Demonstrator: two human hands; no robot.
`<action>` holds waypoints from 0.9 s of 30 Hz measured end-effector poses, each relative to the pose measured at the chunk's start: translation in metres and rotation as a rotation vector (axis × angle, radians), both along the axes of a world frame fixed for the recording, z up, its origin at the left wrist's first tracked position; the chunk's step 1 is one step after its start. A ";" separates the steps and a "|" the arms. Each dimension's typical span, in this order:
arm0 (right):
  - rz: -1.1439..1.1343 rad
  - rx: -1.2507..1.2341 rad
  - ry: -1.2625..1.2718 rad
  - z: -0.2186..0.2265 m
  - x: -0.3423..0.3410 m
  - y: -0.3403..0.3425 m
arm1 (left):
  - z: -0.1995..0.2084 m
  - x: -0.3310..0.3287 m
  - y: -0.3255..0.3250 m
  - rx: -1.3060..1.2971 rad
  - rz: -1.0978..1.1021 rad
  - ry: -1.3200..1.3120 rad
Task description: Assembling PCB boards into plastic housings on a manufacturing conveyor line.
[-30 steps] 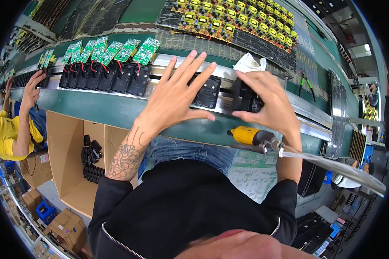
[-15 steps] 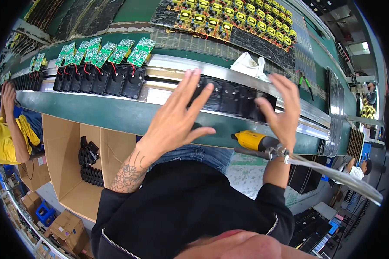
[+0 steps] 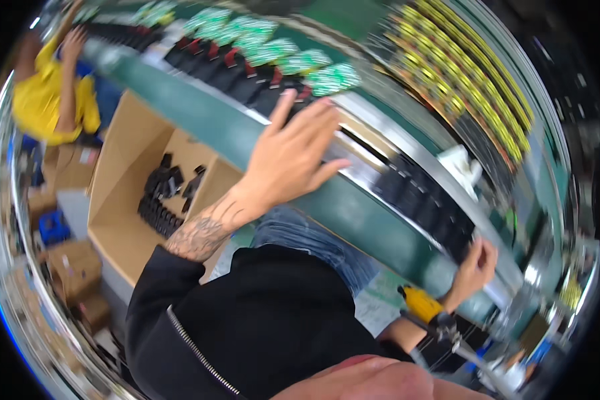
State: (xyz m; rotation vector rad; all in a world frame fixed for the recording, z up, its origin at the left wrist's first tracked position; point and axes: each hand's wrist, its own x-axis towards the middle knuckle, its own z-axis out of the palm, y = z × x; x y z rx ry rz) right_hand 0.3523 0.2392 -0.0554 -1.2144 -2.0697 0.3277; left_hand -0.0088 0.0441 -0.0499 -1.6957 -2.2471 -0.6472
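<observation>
My left hand [image 3: 290,157] is open, its fingers spread over the metal rail beside a row of black plastic cases [image 3: 247,87]. Green circuit boards [image 3: 333,79] stand at that row's far side, joined by red wires. Its fingertips are near the row's right end; blur hides whether they touch. Further right along the rail lies a second row of black cases [image 3: 423,200] with no boards. At its right end my right hand [image 3: 477,267] has its fingers curled together against the last case. What they pinch, if anything, is too blurred to make out.
A yellow electric screwdriver [image 3: 421,303] hangs by my right forearm. Behind the rail lie a white cloth [image 3: 460,170] and boards with yellow parts [image 3: 447,80]. An open cardboard box [image 3: 110,183] with black pieces stands left below the bench. A person in yellow [image 3: 80,100] works far left.
The whole view has turned and blurred. My left hand has moved left towards the cases with boards. My right hand has gone from above the bare cases to their right end, fingers now curled.
</observation>
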 end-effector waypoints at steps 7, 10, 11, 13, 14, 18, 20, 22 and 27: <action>-0.145 -0.187 0.230 -0.005 0.017 0.021 | -0.022 -0.043 -0.017 0.191 0.117 0.097; -0.096 -0.277 0.328 -0.025 0.030 0.042 | -0.027 -0.066 -0.036 0.228 0.138 0.095; -0.046 -0.352 0.403 -0.031 0.046 0.052 | -0.030 -0.071 -0.042 0.253 0.115 0.086; 0.022 -0.462 0.439 -0.047 0.046 0.080 | -0.036 -0.081 -0.059 0.313 0.079 0.075; 0.073 -0.502 0.443 -0.048 0.042 0.088 | -0.030 -0.087 -0.071 0.366 0.056 0.086; 0.256 -0.630 0.455 -0.044 0.024 0.111 | -0.067 -0.142 -0.191 0.484 0.599 -0.048; 0.339 -0.698 0.463 -0.043 0.015 0.123 | -0.114 -0.160 -0.262 0.429 1.003 -0.534; 0.411 -0.767 0.473 -0.041 0.011 0.134 | -0.176 -0.168 -0.324 -0.164 1.282 -0.881; 0.533 -0.926 0.532 -0.038 0.013 0.141 | -0.306 -0.118 -0.324 -0.265 0.786 -0.472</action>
